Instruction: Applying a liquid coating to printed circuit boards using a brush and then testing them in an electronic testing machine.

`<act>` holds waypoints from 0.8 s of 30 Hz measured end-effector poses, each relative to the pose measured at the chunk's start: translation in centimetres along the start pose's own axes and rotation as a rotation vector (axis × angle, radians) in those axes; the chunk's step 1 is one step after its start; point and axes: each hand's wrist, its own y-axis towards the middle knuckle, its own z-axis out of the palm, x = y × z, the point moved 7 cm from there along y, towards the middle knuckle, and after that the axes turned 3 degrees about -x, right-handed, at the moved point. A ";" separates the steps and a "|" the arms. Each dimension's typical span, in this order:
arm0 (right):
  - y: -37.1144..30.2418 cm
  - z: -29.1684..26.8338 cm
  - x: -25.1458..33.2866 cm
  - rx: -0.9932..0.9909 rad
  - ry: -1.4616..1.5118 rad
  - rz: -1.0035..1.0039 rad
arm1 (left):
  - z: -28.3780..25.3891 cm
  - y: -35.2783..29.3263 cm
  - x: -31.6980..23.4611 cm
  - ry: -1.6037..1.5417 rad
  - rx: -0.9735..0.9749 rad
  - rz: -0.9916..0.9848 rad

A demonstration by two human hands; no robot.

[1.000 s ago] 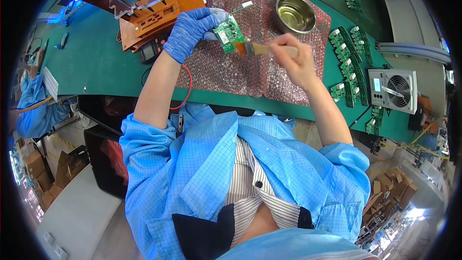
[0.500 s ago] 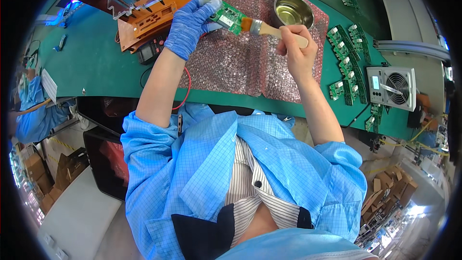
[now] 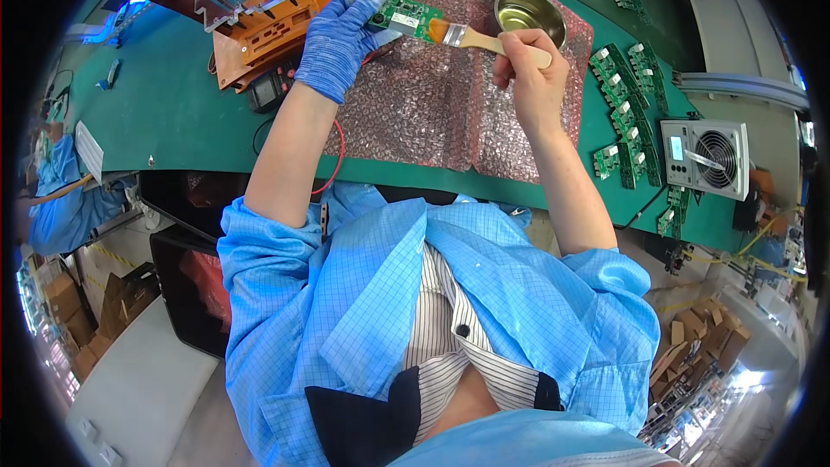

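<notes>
My left hand (image 3: 335,45), in a blue knit glove, is closed on the left end of a green circuit board (image 3: 410,17). A white part on a thin stem sticks up past its far edge. In my bare right hand (image 3: 534,78) is a flat brush (image 3: 475,40) with a pale wooden handle, gripped between thumb and fingers. Its orange-brown bristles touch the right end of the board. Just beyond the right hand a round metal bowl (image 3: 531,19) holds a yellowish clear liquid. Pink bubble wrap (image 3: 432,112) lies beneath both hands.
An orange fixture (image 3: 268,30) with a clear plate stands at the back left, a dark meter (image 3: 266,92) beside it. Several green boards (image 3: 624,108) lie in rows on the right. A white fan unit (image 3: 705,158) sits at the right edge of the green mat (image 3: 173,134).
The board has turned to lie more level, and its left end has shifted slightly left. The brush has tilted flatter with its bristles still on the board's right end.
</notes>
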 end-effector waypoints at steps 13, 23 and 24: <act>1.3 -2.1 0.6 0.064 -0.190 -0.018 | 2.2 3.4 -0.7 0.059 0.077 0.152; 15.5 -20.1 -0.4 -0.461 -0.451 -0.256 | 3.3 16.5 -0.3 0.354 -0.377 0.027; 16.7 -22.1 -0.6 -0.544 -0.650 -0.257 | 2.9 17.4 0.1 0.269 -0.438 -0.026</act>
